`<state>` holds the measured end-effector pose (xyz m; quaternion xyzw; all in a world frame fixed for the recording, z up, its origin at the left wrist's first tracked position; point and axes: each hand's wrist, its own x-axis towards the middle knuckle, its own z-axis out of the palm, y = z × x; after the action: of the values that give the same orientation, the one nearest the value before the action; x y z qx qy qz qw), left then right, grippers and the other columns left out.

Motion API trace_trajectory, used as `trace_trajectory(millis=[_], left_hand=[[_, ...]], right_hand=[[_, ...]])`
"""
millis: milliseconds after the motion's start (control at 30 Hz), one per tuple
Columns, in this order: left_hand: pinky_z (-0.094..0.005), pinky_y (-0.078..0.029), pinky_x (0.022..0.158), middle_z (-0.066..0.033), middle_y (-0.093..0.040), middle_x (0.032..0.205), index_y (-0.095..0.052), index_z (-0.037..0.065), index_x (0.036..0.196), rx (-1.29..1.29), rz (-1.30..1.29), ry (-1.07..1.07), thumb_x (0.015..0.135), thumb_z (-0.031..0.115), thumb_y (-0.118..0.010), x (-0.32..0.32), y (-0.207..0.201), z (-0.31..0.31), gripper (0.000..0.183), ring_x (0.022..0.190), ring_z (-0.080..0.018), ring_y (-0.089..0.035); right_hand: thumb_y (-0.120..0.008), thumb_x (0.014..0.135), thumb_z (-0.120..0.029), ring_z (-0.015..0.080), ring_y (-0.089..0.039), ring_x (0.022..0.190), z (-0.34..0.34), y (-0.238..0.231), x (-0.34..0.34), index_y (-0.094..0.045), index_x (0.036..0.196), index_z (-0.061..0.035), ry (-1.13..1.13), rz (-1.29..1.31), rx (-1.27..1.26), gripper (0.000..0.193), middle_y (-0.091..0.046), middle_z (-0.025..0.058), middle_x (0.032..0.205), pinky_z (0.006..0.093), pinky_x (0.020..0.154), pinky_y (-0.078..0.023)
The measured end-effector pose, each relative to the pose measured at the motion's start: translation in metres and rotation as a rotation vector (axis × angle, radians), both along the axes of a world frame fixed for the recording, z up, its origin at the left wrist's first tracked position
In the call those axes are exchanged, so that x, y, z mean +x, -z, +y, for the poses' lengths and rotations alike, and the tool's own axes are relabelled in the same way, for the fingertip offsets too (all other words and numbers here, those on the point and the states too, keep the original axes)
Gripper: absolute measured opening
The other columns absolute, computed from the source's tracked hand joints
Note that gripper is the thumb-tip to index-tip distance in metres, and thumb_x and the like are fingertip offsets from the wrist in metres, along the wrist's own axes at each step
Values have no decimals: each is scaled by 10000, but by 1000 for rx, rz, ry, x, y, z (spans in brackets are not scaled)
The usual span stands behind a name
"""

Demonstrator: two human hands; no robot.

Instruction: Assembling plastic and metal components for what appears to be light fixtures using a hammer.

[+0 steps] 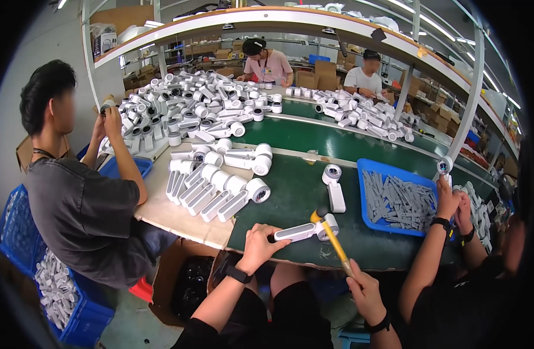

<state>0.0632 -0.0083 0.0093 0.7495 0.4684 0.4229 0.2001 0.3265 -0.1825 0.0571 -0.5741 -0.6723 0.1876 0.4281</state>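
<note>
I see my left hand pressing a white handheld unit flat on the green bench. My right hand grips a yellow-handled mallet, its head touching the unit's round end. Another white unit lies just beyond, near a blue tray of grey parts.

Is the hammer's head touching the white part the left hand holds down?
Touching: the head view shows the mallet head resting on the white part's round end, no gap.
</note>
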Motion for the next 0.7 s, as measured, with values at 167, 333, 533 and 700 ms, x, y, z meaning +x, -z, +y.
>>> trace_trajectory(millis=[167,333,533,700], left_hand=[[-348,-485,759,-66,-707,862,-744,50,943,47,-11,42,767,262,-838,-6,4,0,291,823,-229,-603],[-255,-413,544,-50,-637,829,-575,70,1285,-432,-410,156,941,284,-678,-9,-12,-9,418,631,-115,-536],[-223,-383,491,-25,-601,837,-513,102,1333,-1024,-985,407,1028,459,-473,-37,-5,-10,471,618,-96,-535],[-350,-506,738,-117,-647,950,-684,71,1031,352,122,-210,840,332,-766,-34,-1,-24,333,807,-290,-614]], right_hand=[[-613,915,-26,59,-487,612,4,15,18,-526,1405,-27,-6,74,-129,498,-568,13,732,225,566,-421],[-595,913,-13,43,-513,577,-8,0,10,-513,1417,-21,5,329,-266,510,-598,16,746,200,528,-416],[-562,921,-7,37,-491,540,-4,0,-2,-501,1428,-13,-95,374,-219,511,-600,8,745,185,492,-395],[-598,913,-13,52,-499,573,8,-2,-6,-500,1426,-13,-149,243,-284,522,-604,23,777,205,539,-415]])
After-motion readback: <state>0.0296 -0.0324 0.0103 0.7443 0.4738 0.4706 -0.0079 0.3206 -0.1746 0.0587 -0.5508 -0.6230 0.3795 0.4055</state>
